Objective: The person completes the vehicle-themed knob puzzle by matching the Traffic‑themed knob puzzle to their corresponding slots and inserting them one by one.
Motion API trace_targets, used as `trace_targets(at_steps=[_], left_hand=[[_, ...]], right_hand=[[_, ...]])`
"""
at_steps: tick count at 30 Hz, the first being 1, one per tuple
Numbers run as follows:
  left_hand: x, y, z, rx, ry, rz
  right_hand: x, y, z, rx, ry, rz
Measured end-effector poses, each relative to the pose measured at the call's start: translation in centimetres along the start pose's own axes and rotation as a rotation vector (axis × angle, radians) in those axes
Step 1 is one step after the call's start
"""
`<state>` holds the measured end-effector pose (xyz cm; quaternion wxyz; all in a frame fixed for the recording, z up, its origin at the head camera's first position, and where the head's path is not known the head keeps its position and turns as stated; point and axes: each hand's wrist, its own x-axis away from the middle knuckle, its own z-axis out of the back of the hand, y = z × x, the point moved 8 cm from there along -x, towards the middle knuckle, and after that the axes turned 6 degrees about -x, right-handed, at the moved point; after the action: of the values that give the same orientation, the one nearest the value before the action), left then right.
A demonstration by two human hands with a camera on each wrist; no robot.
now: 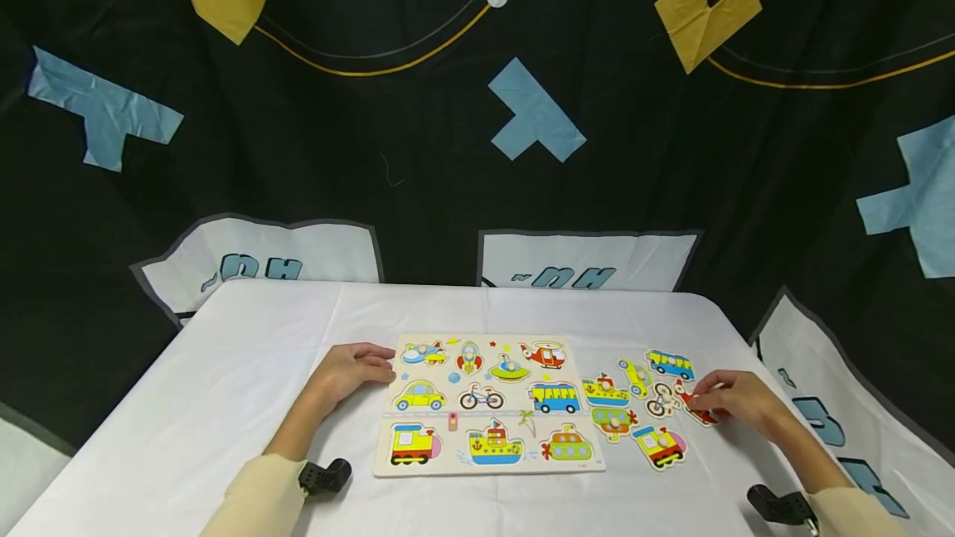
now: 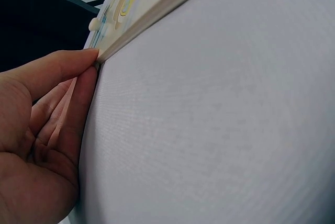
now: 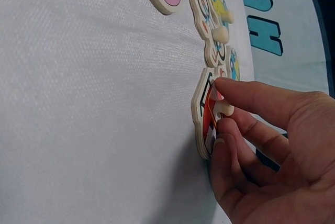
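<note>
A pale puzzle board (image 1: 522, 471) printed with vehicles lies flat on the table. My left hand (image 1: 351, 371) is at its left side, with extended fingertips touching the edge; the left wrist view shows them right at the board's rim (image 2: 131, 38). My right hand (image 1: 734, 399) is over the loose pieces to the right and pinches the red helicopter piece (image 1: 701, 414). In the right wrist view, thumb and fingers surround the wooden knob (image 3: 226, 108) of that piece, partly hiding it. Close beside it lies the bicycle piece (image 1: 660, 400).
Other knobbed pieces lie right of the board: a ship (image 1: 606, 392), submarine (image 1: 614, 421), car (image 1: 634, 378), bus (image 1: 670, 365) and train (image 1: 660, 447). Plane (image 1: 423, 352), rocket (image 1: 469, 357) and saucer (image 1: 509, 367) pieces sit in the board. A dark curtain (image 1: 418, 156) hangs behind the white table.
</note>
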<state>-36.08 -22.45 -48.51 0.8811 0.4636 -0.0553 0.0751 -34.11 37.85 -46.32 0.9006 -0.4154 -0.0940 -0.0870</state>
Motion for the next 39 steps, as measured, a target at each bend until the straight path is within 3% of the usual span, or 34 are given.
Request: trace_targets(at_steps=[11,21,30,39], left_hand=[[-0.2,0.0,-0.1,-0.001,0.0,-0.008],[-0.3,0.0,-0.1,0.005,-0.006,-0.004],[-0.2,0.3,-0.1,0.011,-0.005,-0.016],[-0.1,0.1,0.1,0.012,-0.002,-0.008]], right_hand=[[0.1,0.2,0.1,0.002,0.034,0.004],[0.1,-0.7,0.5,0.036,-0.005,0.0],[-0.3,-3.3,0.8,0.064,-0.022,0.072],[-0.6,-5.7,-1.2,0.055,-0.021,0.1]])
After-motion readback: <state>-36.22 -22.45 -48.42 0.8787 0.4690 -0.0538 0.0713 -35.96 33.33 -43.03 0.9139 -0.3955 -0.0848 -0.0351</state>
